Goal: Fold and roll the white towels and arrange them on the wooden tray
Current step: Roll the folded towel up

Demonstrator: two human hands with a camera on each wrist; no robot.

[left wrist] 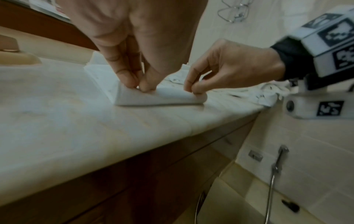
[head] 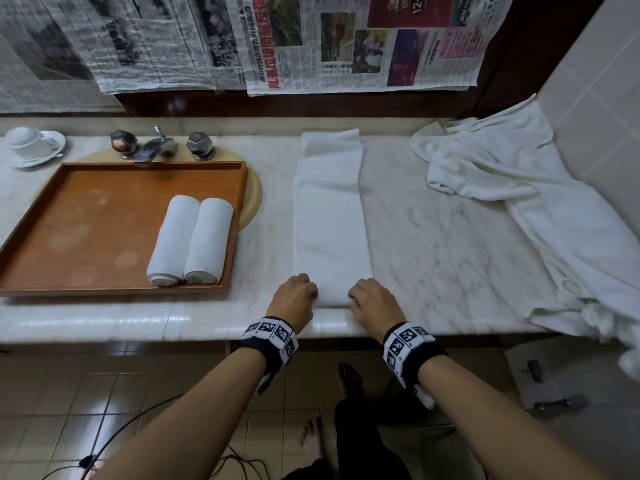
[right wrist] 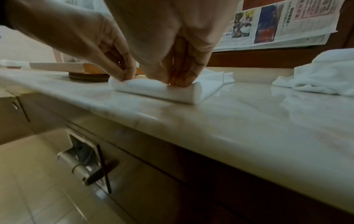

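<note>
Rolling is starting at the near end of the folded towel (head: 331, 216), which is lying as a long strip on the marble counter (head: 450, 237), just right of the wooden tray (head: 86, 220). The left hand (head: 294, 297) and right hand (head: 372, 301) are each pinching the near edge, thumb under and fingertips (left wrist: 126, 75) curled over a first small turn.

Two rolled towels (head: 192, 240) are already lying side by side in the tray's right part, touching each other. A loose heap of white towels (head: 519, 188) is waiting at the far right.

Judgement: to do the roll well, both hands should be advancing evenly, keeping the turn tight and square to the strip's long edges; uneven pressure would be coning the roll. Thumbs should be tucking the core firmly before the palms take over.

Writing: newspaper sheets (head: 346, 39) on the wall are showing Chinese print, too small to read reliably; "12-" is partly legible on a red advert.
</note>
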